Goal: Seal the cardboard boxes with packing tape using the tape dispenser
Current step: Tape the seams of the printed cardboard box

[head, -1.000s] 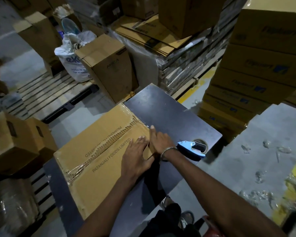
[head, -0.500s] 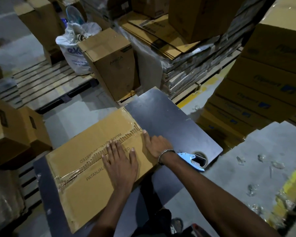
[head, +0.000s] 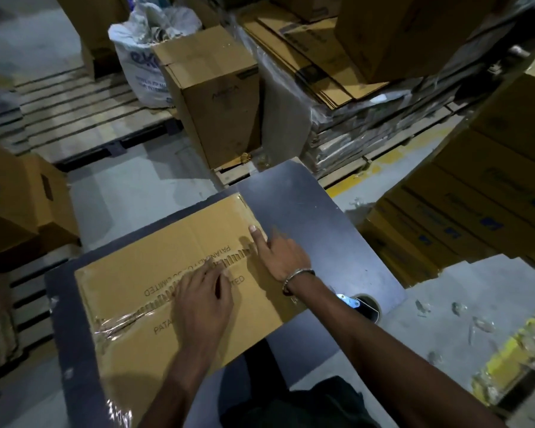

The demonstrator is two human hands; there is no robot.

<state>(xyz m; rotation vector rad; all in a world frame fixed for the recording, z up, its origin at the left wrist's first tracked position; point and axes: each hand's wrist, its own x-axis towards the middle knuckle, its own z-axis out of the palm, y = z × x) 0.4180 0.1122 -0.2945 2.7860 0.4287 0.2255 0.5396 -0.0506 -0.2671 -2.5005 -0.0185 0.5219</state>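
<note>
A flat brown cardboard box (head: 130, 288) with printed lettering lies on a dark table (head: 306, 211). Clear packing tape (head: 121, 319) runs along its centre seam, crinkled at the left end. My left hand (head: 204, 301) lies flat on the seam, fingers spread, holding nothing. My right hand (head: 278, 254), with a metal bangle on the wrist, presses on the box's right end beside the seam, index finger stretched forward. The blue tape dispenser (head: 349, 301) lies on the table behind my right forearm, partly hidden, next to a round hole in the tabletop.
An upright brown box (head: 217, 97) and a white sack (head: 142, 66) stand beyond the table. Wrapped flat cartons (head: 337, 97) are piled at the back. Stacked boxes (head: 476, 196) rise on the right, more boxes (head: 16, 199) on the left. Wooden pallets (head: 74, 118) and tape scraps (head: 476, 322) lie on the floor.
My left hand has slid leftward along the taped seam. My right hand has stayed at the box's right end. The camera has tilted, so the box sits lower and nearer in view.
</note>
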